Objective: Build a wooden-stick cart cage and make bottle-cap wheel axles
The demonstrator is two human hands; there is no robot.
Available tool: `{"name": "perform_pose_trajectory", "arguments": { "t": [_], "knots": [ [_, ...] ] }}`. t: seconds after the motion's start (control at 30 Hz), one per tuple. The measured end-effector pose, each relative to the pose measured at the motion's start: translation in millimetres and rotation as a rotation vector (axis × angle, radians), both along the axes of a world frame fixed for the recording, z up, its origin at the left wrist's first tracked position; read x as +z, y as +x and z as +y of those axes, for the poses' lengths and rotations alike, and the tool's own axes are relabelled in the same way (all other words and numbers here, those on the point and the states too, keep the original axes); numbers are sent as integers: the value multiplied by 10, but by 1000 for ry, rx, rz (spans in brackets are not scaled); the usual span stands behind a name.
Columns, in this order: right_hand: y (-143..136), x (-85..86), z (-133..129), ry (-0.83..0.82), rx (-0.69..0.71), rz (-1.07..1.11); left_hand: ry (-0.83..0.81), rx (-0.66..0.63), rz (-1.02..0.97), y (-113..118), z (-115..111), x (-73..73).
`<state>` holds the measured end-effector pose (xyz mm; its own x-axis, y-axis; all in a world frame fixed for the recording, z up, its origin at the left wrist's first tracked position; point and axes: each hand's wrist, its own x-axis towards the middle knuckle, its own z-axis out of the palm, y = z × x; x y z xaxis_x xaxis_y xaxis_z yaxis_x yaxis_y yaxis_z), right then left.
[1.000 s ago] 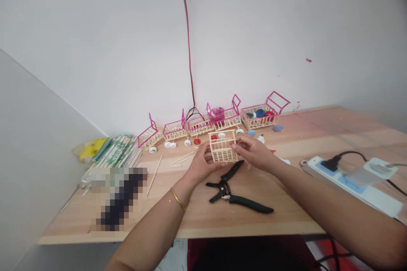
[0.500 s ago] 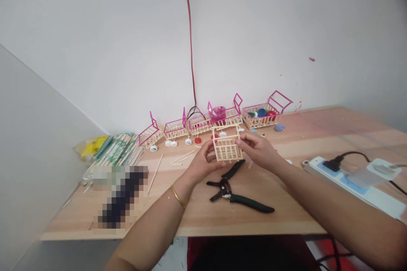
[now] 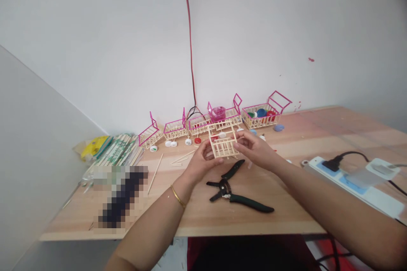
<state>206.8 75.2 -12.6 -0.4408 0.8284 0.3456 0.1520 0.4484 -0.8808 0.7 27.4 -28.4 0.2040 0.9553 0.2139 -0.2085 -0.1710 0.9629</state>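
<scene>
Between my hands is a small miniature cart [image 3: 223,146] made of pale wooden sticks, with slatted sides and an upright frame. My left hand [image 3: 203,157] grips its left side and underside, the thumb along the bottom edge. At its right edge, my right hand [image 3: 251,147] pinches the frame with thumb and fingers. The cart is held above the table, tilted toward me. Just below it lie black-handled pliers [image 3: 225,188], their jaws and handles spread. Some fingertips are hidden behind the cart.
Along the wall stand several stick carts [image 3: 176,129] with magenta rims and bottle-cap wheels. A magenta-stained cup [image 3: 218,114] sits among them. Loose sticks [image 3: 155,173] and bundled wrapped chopsticks [image 3: 119,150] lie left. A white power strip [image 3: 356,188] with plugs is at right.
The cart has tipped, and its upright frame has swung slightly left and up. Both hands stay on it; the right hand has shifted a little left.
</scene>
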Motion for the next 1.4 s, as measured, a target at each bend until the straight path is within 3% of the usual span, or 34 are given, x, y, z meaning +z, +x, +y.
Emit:
{"name": "perform_pose_trajectory", "arguments": {
  "t": [0.17, 0.43, 0.93, 1.4],
  "knots": [
    [8, 31, -26, 46, 44, -77, -6, 35, -22, 15, -11, 36],
    [-5, 55, -51, 275, -42, -168, 21, 47, 4, 15, -8, 48],
    [4, 100, -70, 338, -23, -175, 30, 39, 9, -3, 0, 45],
    [7, -24, -3, 417, -11, -281, 28, 11, 16, -28, 26, -47]
  ]
}}
